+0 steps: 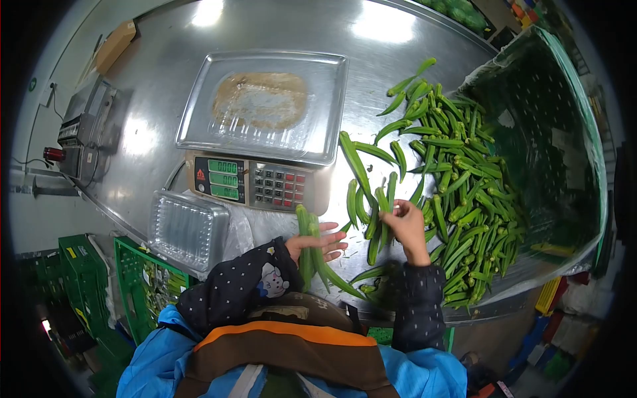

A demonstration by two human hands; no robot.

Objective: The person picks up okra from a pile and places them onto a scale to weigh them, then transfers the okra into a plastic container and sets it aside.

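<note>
Okra bundle (305, 225), about three pods: upright in the left hand (320, 243), fingers (334, 247) wrapped across it, above the surface (166, 73) edge. Right hand (406, 227): fingers (393, 211) pinch a single pod (382, 199) beside the okra heap (464, 179), uncountable. One scale (255, 182), one tray (199, 99), one clear box (189, 229), two green crates (133, 278).

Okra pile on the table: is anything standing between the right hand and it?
Nothing visible does. The right hand touches pods at the edge of the okra pile; the scale and the left hand, which holds an okra bunch, lie to its left.
</note>
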